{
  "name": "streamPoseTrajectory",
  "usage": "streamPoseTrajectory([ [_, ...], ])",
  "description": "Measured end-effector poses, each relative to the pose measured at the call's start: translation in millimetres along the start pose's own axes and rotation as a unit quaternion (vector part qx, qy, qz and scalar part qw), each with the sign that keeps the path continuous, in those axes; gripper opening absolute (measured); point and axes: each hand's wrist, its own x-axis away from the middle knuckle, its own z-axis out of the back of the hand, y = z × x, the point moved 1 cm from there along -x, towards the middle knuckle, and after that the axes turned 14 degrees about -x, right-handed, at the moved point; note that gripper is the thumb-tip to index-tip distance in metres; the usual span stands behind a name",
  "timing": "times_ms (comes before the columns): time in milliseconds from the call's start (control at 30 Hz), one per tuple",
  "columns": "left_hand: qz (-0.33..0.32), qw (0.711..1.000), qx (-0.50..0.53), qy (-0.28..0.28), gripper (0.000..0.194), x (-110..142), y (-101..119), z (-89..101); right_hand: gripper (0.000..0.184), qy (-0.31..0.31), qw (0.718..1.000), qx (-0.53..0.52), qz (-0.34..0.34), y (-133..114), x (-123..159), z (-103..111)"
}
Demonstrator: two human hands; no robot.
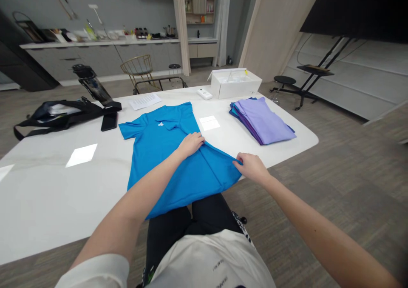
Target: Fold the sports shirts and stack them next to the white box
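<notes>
A blue T-shirt [165,160] with a small white logo lies on the white table, its hem hanging over the near edge toward my lap. One sleeve is spread to the left, while its right side is partly folded over along a diagonal. My left hand [191,144] is closed at the shirt's right side, pinching the fabric near the fold. Farther right, my right hand [251,166] grips the lower right corner of the shirt and holds it out sideways, so the edge between both hands is drawn taut.
A stack of folded clothes [264,120], lavender on top, lies to the right. Behind it stand a white box [236,86] and a small white device [204,94]. A paper sheet [145,101], phone [109,121], black bag [60,113] and dark bottle [94,86] are at left.
</notes>
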Motion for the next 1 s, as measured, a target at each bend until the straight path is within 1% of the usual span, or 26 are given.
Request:
streamPoseTrajectory([
  [100, 0.006, 0.998, 0.030, 0.062, 0.027, 11, -11, 15.2, 0.017, 0.038, 0.990, -0.094, 0.094, -29, 20, 13],
  [167, 0.017, 0.995, 0.040, 0.089, 0.027, 29, -20, 22.7, 0.013, 0.034, 0.972, -0.150, 0.176, -56, 35, 15],
  [200, 0.023, 0.995, 0.037, 0.090, 0.026, 41, -25, 24.6, 0.012, 0.019, 0.961, -0.168, 0.220, -69, 42, 13],
  [267, 0.035, 0.996, 0.030, 0.074, 0.023, 70, -29, 23.9, 0.012, -0.038, 0.937, -0.183, 0.296, -89, 55, 2],
  [300, 0.041, 0.997, 0.032, 0.061, 0.022, 86, -28, 21.7, 0.014, -0.072, 0.926, -0.184, 0.321, -96, 59, -6],
  [367, 0.046, 0.997, 0.053, 0.041, 0.022, 117, -20, 15.9, 0.015, -0.128, 0.915, -0.179, 0.338, -99, 62, -23],
  [433, 0.038, 0.995, 0.082, 0.031, 0.024, 143, -4, 11.2, 0.016, -0.149, 0.918, -0.171, 0.325, -92, 59, -37],
  [500, 0.008, 0.995, 0.099, 0.024, 0.024, 162, 17, 9.9, 0.018, -0.141, 0.929, -0.158, 0.302, -79, 53, -46],
  [600, -0.051, 0.993, 0.102, 0.010, 0.025, 179, 51, 14.2, 0.016, -0.120, 0.943, -0.139, 0.277, -55, 48, -49],
  [700, -0.092, 0.992, 0.085, 0.005, 0.026, 188, 74, 19.7, 0.016, -0.114, 0.948, -0.113, 0.273, -35, 52, -48],
  [767, -0.108, 0.991, 0.075, 0.006, 0.027, 190, 83, 21.2, 0.016, -0.108, 0.953, -0.094, 0.268, -27, 56, -47],
  [800, -0.114, 0.991, 0.072, 0.008, 0.027, 191, 85, 21.2, 0.017, -0.097, 0.958, -0.089, 0.256, -24, 57, -47],
  [900, -0.120, 0.990, 0.071, 0.014, 0.026, 190, 87, 20.0, 0.025, -0.057, 0.979, -0.080, 0.177, -23, 59, -47],
  [1000, -0.113, 0.991, 0.070, 0.025, 0.025, 189, 87, 18.5, 0.033, -0.054, 0.993, -0.038, 0.095, -28, 61, -46],
])
